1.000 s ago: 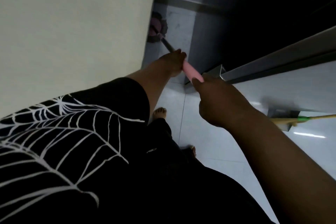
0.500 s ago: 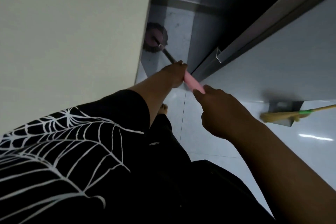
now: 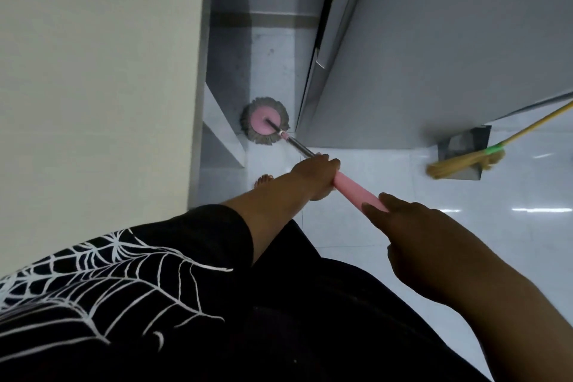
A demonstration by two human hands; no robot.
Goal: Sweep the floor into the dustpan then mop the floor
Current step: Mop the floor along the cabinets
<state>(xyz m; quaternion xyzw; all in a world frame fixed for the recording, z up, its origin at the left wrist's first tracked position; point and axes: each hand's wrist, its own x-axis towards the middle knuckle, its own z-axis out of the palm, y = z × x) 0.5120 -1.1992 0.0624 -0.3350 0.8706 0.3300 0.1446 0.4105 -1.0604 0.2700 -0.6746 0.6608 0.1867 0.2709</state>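
While your left hand [image 3: 316, 171] wraps its fingers around the pink-gripped, metal-shafted mop [image 3: 356, 192] and your right hand [image 3: 412, 226] curls round the grip's near end, the round pink, grey-fringed mop head [image 3: 263, 122] sits on the white tiled floor [image 3: 511, 257] in the narrow gap at centre frame. Push hard and it may jam against the grey door edge [image 3: 313, 96]; your bare foot [image 3: 263, 180] may slip on wet tile. A backswing could knock the straw broom [image 3: 459, 163] at right. No writing is readable.
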